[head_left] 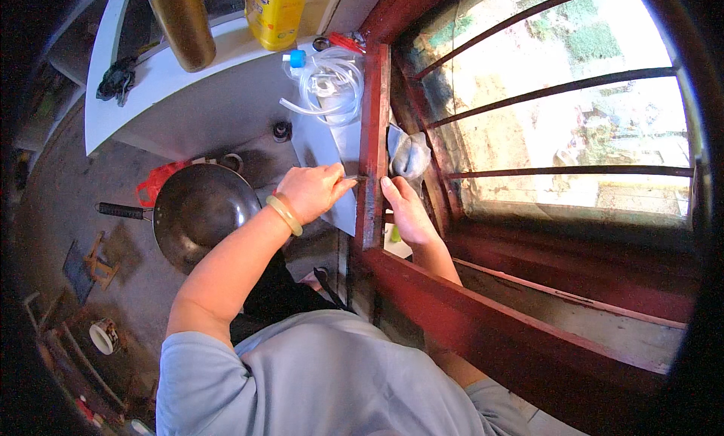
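- window (573, 112): big, right side, dark bars across the glass, red frame; bright yard outside.
- sill (520, 338): red wood, runs lower right from the post's foot.
- post (372, 146): upright red frame member, worn paint, between both hands.
- shelf (196, 82): white, upper left, behind the post.
- wok (200, 210): dark, black handle to the left, below the shelf, just left of the left forearm.
- yellow jug (275, 10) and brown flask (182, 23): standing on the shelf's top edge.
- hose (328, 85): clear coil on the shelf, blue cap beside it.
- cloth (409, 153): grey, bunched just right of the post, above the right hand.
- left hand (313, 191): fingers curled shut around a thin tool (352, 178), bangle on the wrist; tool tip touches the post's left face.
- right hand (403, 206): flat-ish, fingers stretched up along the post's right edge, touching it; nothing visibly gripped, palm side hidden.
- tool: small, metal-looking; kind can't be told.
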A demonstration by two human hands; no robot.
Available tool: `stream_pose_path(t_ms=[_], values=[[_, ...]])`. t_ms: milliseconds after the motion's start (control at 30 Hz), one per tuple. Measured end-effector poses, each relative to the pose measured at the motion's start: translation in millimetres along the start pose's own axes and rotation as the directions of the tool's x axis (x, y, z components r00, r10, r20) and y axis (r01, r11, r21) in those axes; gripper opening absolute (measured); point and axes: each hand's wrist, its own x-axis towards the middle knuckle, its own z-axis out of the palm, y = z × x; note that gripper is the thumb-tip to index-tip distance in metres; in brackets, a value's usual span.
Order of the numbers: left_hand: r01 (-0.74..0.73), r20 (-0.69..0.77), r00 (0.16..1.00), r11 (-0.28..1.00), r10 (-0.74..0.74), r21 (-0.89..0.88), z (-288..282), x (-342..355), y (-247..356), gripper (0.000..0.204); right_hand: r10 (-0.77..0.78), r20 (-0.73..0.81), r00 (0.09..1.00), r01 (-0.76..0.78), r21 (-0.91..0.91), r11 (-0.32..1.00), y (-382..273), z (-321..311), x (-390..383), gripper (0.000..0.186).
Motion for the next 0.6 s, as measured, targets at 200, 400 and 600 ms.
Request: stream_pose_path(t_ms=[200,400,600], values=[[-0.063,0.064,0.996,0.998,0.064,-0.023,-7.5,-29.9,18.0,0.032,0.036,0.039,0.999,-0.037,0.037,0.999,-12.6,3.2,-5.5,0.042],[-0.113,0.097,0.989,0.993,0.11,0.025,3.5,-52.7,16.0,0.032,-0.025,0.033,0.999,0.024,0.014,1.0,-13.3,2.8,-5.4,0.05],[-0.126,0.088,0.989,0.988,0.118,0.092,7.2,-40.9,16.5,0.032,0.03,0.006,1.0,-0.03,0.039,0.999,-10.3,2.9,-6.7,0.041]])
